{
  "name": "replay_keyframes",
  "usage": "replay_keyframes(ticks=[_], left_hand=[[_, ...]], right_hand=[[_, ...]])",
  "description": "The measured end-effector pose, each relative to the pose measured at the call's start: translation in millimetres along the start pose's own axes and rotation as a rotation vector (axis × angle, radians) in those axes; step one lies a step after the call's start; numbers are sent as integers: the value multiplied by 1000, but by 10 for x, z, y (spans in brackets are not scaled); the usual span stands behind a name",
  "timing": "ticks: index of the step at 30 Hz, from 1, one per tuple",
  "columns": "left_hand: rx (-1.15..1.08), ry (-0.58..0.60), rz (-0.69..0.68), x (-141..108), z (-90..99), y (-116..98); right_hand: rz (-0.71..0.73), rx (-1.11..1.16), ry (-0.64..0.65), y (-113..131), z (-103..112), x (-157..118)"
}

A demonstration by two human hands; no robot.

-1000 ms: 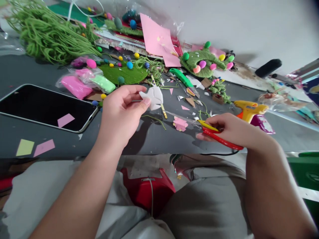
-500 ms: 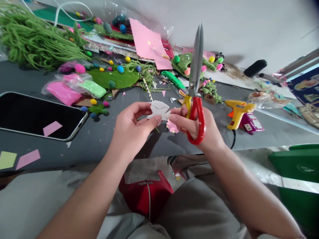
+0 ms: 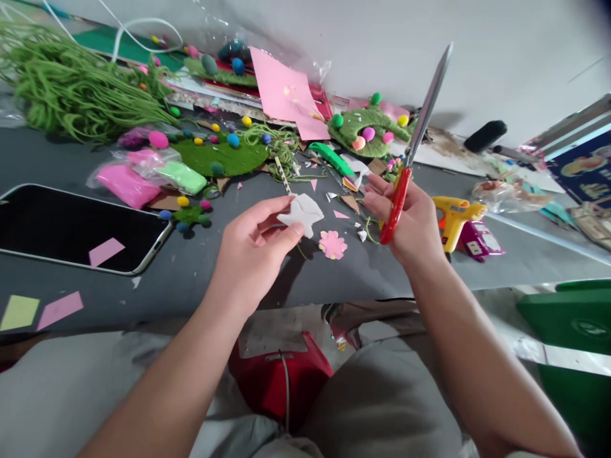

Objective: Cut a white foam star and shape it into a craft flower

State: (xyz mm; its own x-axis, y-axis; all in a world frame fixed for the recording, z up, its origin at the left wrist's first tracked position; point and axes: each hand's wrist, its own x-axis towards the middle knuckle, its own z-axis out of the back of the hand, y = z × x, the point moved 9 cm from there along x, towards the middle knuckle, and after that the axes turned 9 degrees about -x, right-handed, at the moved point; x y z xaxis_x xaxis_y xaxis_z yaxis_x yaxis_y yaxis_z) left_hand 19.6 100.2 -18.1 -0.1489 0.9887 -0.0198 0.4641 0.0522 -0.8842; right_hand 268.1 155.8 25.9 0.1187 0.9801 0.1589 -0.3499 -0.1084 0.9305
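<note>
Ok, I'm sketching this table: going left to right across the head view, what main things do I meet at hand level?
Phone, left hand, white cut-out, pink flower shape, right hand holding the scissors, yellow glue gun.

On the right hand's fingers [image 3: 379,205]: one pair of red-handled steel scissors [image 3: 424,114]. In the left hand's fingers [image 3: 289,236]: one white paper cutout [image 3: 305,213]. Between both: one pink flower-shaped paper cutout [image 3: 333,245]. Further left: two four-sided pink paper scraps [image 3: 61,310].
</note>
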Motion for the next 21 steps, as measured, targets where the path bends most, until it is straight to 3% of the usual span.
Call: replay_keyframes(ticks=[5, 11, 21], left_hand=[[-97, -45, -18, 4, 20, -52], [-235, -95, -9, 4, 37, -128], [-320, -178, 20, 2, 98, -156]], right_hand=[[-144, -226, 308, -4, -163, -202], [-68, -419, 602, 94, -459, -560], [-100, -430, 713, 94, -605, -669]])
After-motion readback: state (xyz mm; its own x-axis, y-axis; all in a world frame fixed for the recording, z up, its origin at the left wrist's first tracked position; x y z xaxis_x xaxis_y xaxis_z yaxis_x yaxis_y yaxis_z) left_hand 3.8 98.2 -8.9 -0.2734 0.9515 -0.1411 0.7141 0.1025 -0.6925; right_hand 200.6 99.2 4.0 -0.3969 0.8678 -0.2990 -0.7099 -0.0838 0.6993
